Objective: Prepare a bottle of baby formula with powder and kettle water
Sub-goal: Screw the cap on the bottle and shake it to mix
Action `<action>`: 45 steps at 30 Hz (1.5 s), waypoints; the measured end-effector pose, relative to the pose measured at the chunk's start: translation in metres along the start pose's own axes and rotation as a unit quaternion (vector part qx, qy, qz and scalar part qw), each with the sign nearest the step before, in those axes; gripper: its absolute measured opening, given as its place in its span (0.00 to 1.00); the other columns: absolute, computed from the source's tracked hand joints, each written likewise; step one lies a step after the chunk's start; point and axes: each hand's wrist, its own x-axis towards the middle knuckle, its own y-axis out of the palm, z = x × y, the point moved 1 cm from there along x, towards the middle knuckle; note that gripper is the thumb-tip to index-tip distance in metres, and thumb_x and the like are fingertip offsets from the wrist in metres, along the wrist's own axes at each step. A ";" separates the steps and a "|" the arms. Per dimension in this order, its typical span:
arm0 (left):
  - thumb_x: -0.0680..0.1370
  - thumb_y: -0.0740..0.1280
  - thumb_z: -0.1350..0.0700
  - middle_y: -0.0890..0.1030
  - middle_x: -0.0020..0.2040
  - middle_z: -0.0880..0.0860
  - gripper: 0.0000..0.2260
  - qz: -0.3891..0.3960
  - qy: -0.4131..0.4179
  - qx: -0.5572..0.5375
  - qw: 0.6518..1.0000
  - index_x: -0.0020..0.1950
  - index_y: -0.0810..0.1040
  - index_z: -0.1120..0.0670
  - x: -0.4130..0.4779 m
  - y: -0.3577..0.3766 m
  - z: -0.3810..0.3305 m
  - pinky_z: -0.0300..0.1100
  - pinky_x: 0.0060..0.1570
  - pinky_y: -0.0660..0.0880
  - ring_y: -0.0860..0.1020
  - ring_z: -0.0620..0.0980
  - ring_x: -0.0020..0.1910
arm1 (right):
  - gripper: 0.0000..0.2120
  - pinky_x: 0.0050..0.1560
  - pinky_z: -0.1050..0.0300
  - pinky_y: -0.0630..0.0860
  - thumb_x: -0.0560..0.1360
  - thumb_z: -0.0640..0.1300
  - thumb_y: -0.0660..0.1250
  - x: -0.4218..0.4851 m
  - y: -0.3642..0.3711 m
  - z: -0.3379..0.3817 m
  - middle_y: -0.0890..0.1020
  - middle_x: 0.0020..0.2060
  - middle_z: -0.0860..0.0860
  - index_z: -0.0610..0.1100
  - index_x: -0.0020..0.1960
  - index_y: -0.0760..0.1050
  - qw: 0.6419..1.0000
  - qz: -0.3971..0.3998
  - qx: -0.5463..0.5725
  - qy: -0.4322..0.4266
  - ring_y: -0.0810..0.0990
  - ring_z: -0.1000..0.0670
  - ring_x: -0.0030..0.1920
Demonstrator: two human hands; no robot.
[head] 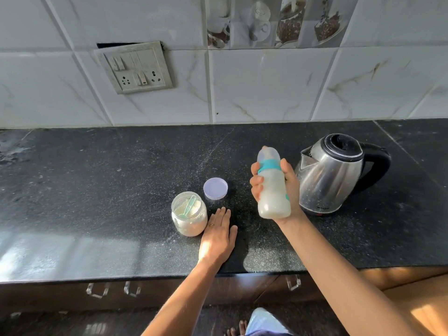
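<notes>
Head view: my right hand [288, 187] is wrapped tight around the baby bottle [272, 187], held up in the air above the table [97, 190]. The bottle is full of milky white mix and its teal ring and cap are on, so I think only the shaking is left. My left hand [218, 236] lies flat and open on the table, touching the open powder jar [189, 214]. A green scoop [189, 207] sits in the powder. The jar's lid [215, 188] lies near. The steel kettle [337, 173] stands behind the bottle. The table is black and speckled, with white wall tiles [266, 88] and a switch board [135, 67] behind.
</notes>
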 end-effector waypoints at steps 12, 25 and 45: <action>0.81 0.52 0.48 0.66 0.74 0.57 0.24 -0.001 -0.005 -0.005 1.000 0.73 0.65 0.59 0.000 0.001 0.002 0.39 0.72 0.46 0.59 0.53 0.75 | 0.30 0.36 0.49 0.82 0.63 0.42 0.79 -0.004 -0.003 -0.003 0.81 0.48 0.40 0.38 0.61 0.71 0.995 0.010 0.104 -0.002 0.83 0.43 0.38; 0.80 0.48 0.45 0.66 0.73 0.57 0.27 0.000 0.002 -0.014 1.000 0.73 0.65 0.59 -0.001 0.000 0.001 0.40 0.72 0.47 0.59 0.53 0.74 | 0.23 0.43 0.48 0.81 0.73 0.48 0.70 -0.013 0.006 -0.001 0.79 0.51 0.41 0.41 0.65 0.71 0.999 0.045 0.023 0.013 0.81 0.43 0.43; 0.79 0.46 0.44 0.64 0.74 0.56 0.29 0.011 -0.003 -0.014 1.000 0.74 0.64 0.58 0.000 0.000 0.002 0.38 0.72 0.45 0.58 0.52 0.75 | 0.26 0.49 0.47 0.80 0.75 0.49 0.68 -0.023 0.010 -0.004 0.77 0.52 0.38 0.48 0.71 0.65 0.995 0.092 -0.032 -0.022 0.80 0.42 0.45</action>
